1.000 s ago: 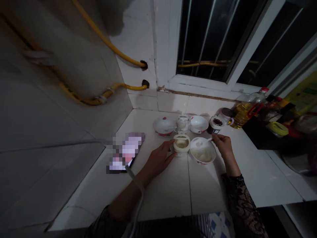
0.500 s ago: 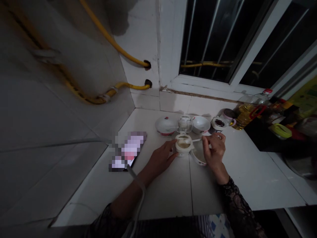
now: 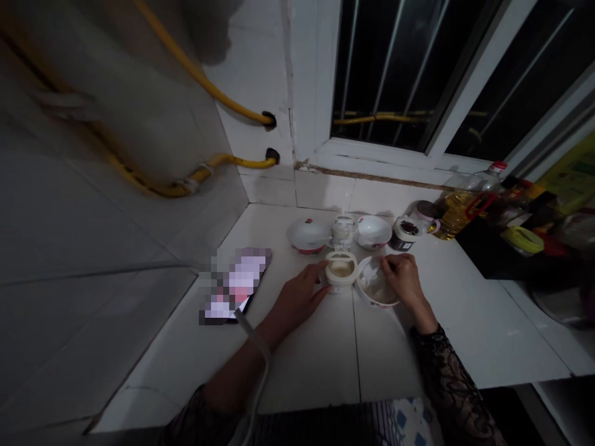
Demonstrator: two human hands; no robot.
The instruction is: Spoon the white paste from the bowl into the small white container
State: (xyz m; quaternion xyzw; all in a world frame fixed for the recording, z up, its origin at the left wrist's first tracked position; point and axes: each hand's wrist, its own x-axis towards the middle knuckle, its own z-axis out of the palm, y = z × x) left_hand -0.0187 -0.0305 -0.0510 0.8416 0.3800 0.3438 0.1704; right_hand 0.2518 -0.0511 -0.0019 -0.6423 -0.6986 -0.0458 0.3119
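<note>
A: On the white tiled table (image 3: 311,365), what are the hands doing?
B: Left hand (image 3: 301,296) is at the left side of the small white jar (image 3: 342,280), thumb and fingers curved against it. Jar's upright.
A: Right hand (image 3: 404,279)?
B: Over the right part of the front bowl (image 3: 377,302), fingertips pinched on a white spoon (image 3: 370,269). Fingers hide most of the handle; spoon end is down inside the bowl.
A: Bowl vs jar?
B: Bowl is just right of the jar. Can't tell if they touch. Pale contents in both.
A: Behind?
B: Clear lid (image 3: 344,230) right behind the jar, looks flipped open. Left rear bowl (image 3: 307,234) and right rear bowl (image 3: 373,231) either side of it. Further right: dark-filled jar (image 3: 406,233), then oil bottle (image 3: 456,214).
A: Left side?
B: Phone (image 3: 242,282) lying flat, lit screen pixelated, well apart from the jar. Grey cable (image 3: 265,365) crosses the left forearm (image 3: 232,375).
</note>
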